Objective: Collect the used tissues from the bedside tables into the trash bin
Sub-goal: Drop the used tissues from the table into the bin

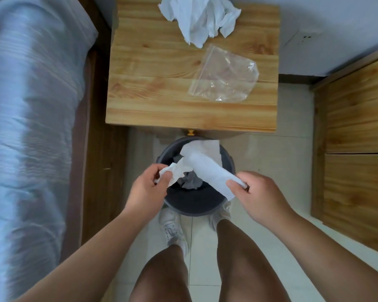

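Tissue [202,168] was light, limp; left hand [146,188] and right hand [255,192] pinched its ends over trash bin [194,205], mid-frame

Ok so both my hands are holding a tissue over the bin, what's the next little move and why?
Probably just let go. The left hand and right hand pinch the ends of the tissue directly above the open trash bin, so it should drop in with the others. More crumpled tissues still wait on the bedside table.
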